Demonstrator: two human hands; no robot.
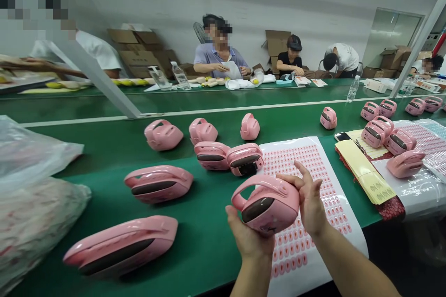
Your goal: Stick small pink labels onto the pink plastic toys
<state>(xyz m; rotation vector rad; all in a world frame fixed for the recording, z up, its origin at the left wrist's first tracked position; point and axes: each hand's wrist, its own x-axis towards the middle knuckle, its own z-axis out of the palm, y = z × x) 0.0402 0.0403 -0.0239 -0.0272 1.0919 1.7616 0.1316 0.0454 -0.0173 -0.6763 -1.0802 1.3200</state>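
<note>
A pink handled device [266, 204] with a dark front panel is held above a white sheet of small pink stickers [303, 185]. My left hand [248, 236] cups it from below, fingers wrapped under its body. My right hand [308, 199] grips its right end, thumb and fingers curled on the shell. Several more pink devices lie on the green belt [114, 158], the nearest one [120, 246] at lower left, another [158, 184] beyond it, and a pair [228, 157] just past my hands.
Clear plastic bags [31, 185] lie at the left. Yellow paper strips [364, 169], more sticker sheets and pink devices [390, 141] sit at the right. A metal frame post [101, 81] crosses the belt. Several people work at the far side among cardboard boxes and water bottles [180, 76].
</note>
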